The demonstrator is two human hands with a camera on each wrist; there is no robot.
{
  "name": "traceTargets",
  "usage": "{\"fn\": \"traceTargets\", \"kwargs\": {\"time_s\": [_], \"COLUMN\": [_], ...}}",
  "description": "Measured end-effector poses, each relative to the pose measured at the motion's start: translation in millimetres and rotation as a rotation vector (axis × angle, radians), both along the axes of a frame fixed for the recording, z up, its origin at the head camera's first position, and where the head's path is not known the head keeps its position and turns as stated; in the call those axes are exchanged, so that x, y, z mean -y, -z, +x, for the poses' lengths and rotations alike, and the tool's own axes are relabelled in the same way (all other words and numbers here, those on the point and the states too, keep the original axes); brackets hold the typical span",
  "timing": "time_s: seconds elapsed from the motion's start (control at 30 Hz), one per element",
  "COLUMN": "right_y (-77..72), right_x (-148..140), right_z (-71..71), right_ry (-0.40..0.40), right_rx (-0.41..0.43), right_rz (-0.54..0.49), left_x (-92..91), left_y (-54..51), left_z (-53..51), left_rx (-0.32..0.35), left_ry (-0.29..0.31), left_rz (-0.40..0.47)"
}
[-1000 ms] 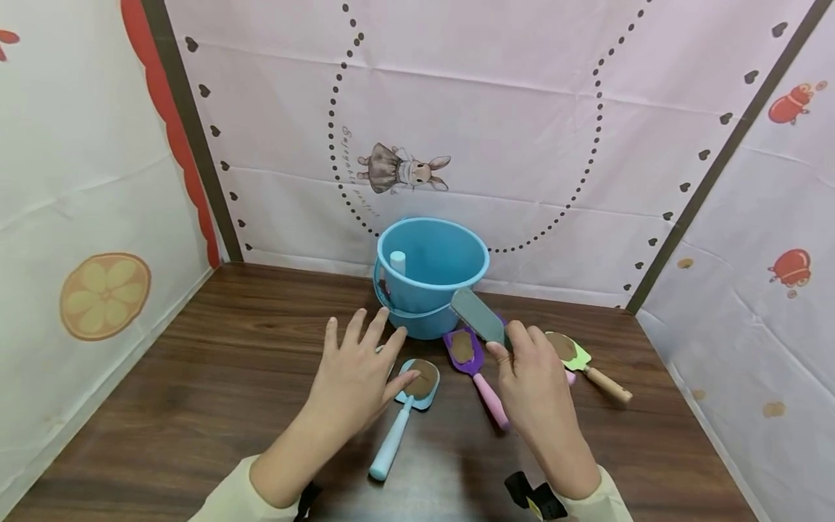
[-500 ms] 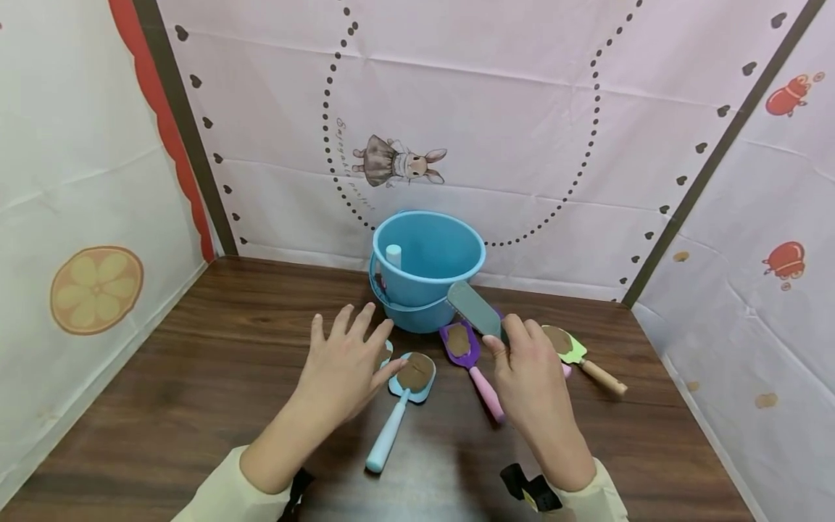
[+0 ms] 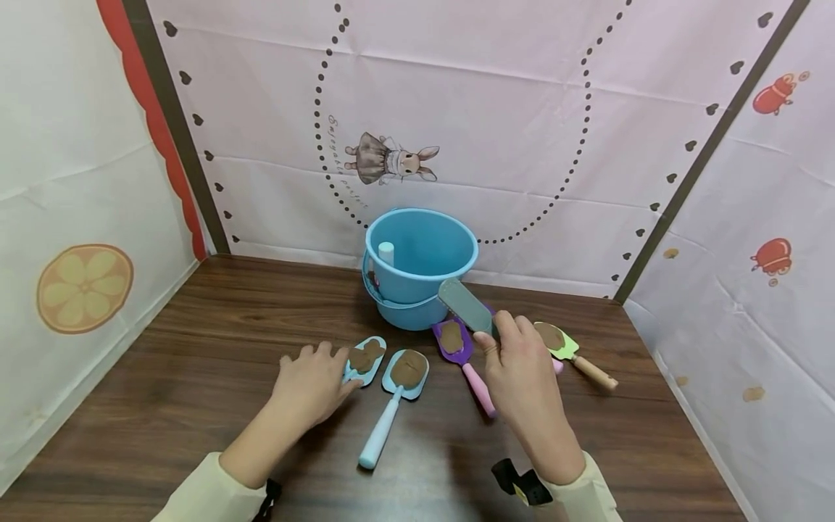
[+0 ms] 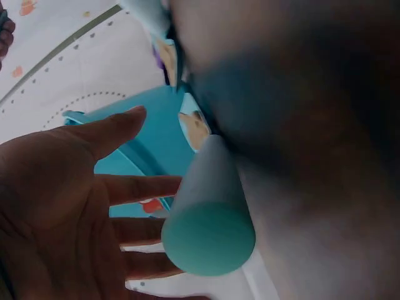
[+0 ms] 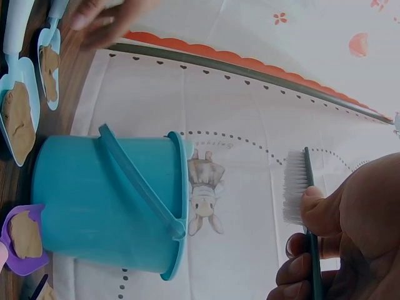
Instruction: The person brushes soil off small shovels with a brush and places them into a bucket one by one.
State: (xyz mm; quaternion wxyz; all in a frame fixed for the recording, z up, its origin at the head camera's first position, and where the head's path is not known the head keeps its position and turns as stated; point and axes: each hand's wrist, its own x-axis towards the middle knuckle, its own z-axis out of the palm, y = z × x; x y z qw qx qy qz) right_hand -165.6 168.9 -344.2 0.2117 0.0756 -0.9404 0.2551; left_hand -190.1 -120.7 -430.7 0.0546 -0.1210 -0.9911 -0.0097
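Note:
My right hand (image 3: 528, 395) grips a brush (image 3: 464, 306) with a grey-green back, held raised before the bucket; its white bristles (image 5: 292, 187) show in the right wrist view. My left hand (image 3: 309, 384) is over the handle of the left light-blue shovel, whose scoop carries a brown lump (image 3: 365, 357). Seen by the left wrist camera, the fingers extend beside that pale blue handle (image 4: 209, 219), not curled round it. Right of it lies another light-blue shovel (image 3: 380, 435) with a brown patch on its scoop.
A blue bucket (image 3: 417, 312) stands at the back, with a pale cylinder (image 3: 386, 252) inside. Near it lie a purple shovel with a pink handle (image 3: 479, 390) and a green one with a wooden handle (image 3: 593, 373). Another pink handle (image 3: 557, 366) is mostly hidden behind my right hand.
My left hand has moved left and down to the left light-blue shovel, uncovering its scoop. The right hand still holds the brush in nearly the same place. The head view has shifted slightly.

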Motion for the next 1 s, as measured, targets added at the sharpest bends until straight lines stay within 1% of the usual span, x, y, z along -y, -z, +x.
{"fn": "traceTargets", "kwargs": {"time_s": [0.1,0.23,0.33,0.47,0.67,0.8,0.9,0.97,1.0], "right_y": [-0.9,-2.1,-2.1,-1.8,-2.4,-2.7,-3.1,-3.2,-3.3], "right_x": [0.1,-0.1,-0.4,-0.6,-0.5,-1.1,-1.7,-2.2,-2.5], "right_z": [0.3,0.7,1.3,2.3,2.3,2.6,2.9,3.2,3.5], "right_ry": [-0.003,-0.009,-0.008,-0.006,-0.011,-0.008,-0.009,-0.009,-0.009], "right_rx": [0.002,0.007,0.009,0.008,-0.003,-0.023,-0.020,-0.016,-0.016], "right_rz": [0.003,0.001,-0.005,-0.005,-0.001,-0.002,0.002,0.004,0.006], "left_x": [2.6,3.7,3.7,2.6,2.3,3.4,3.2,2.3,1.4], "left_y": [4.7,6.4,7.3,9.3,8.2,7.8,6.7,5.8,5.2], "left_z": [2.0,1.7,0.2,-1.9,-3.6,-3.8,-4.4,-5.2,-5.4], "left_rx": [0.075,0.152,0.188,0.209,0.208,0.195,0.191,0.166,0.141], "left_ry": [0.003,0.011,0.025,0.042,0.023,0.024,0.029,0.038,0.048], "left_rz": [0.010,0.014,0.014,0.045,0.064,0.070,0.081,0.080,0.077]}}
